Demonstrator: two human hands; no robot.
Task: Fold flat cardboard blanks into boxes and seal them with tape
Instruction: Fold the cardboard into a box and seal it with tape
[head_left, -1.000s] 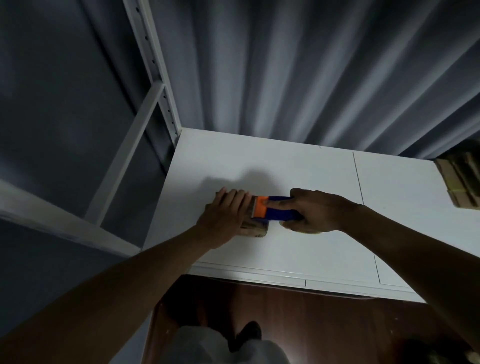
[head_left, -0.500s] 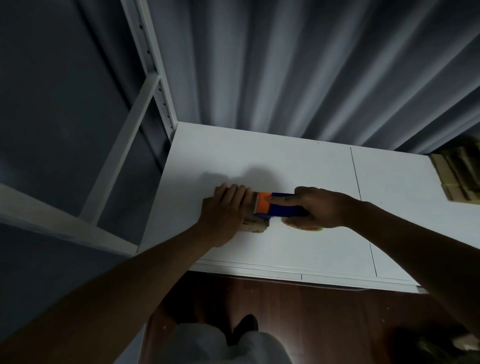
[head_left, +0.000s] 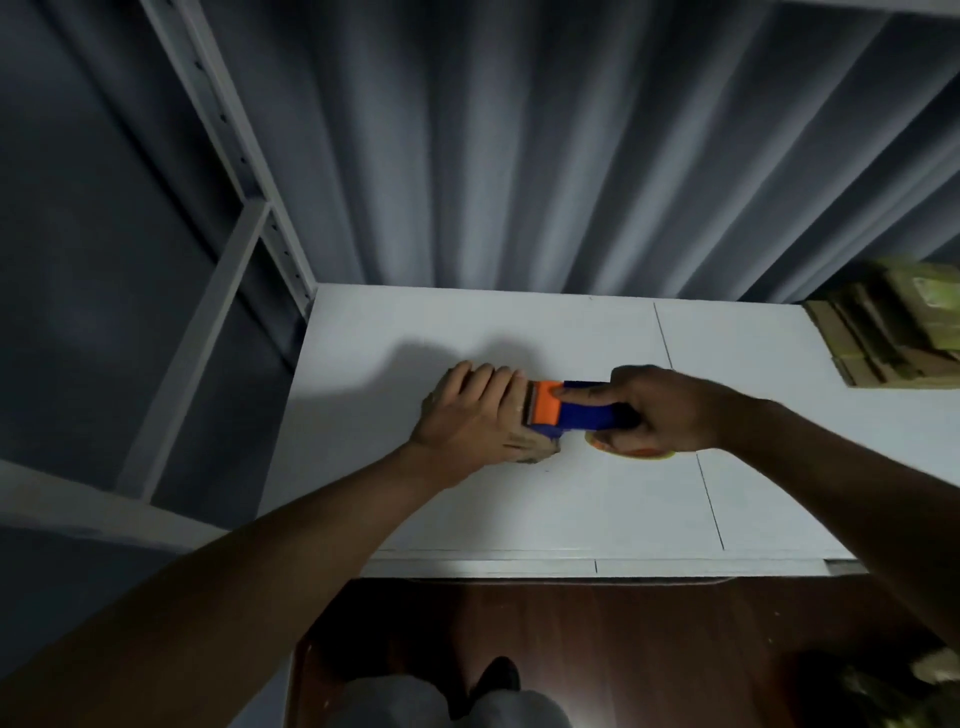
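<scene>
Sealing step, by my reading: at frame centre on the white table the left hand lies fingers-together, flat over the small cardboard box, while the right hand grips the blue-orange tape dispenser at the box's right edge; next likely needs a steady pull and clean cut.

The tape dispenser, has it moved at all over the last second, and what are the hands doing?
Little changed. The right hand still grips the blue and orange tape dispenser against the small cardboard box; more of the tape roll now shows beneath it. The left hand stays pressed flat on the box, which hasn't shifted on the white table.
</scene>
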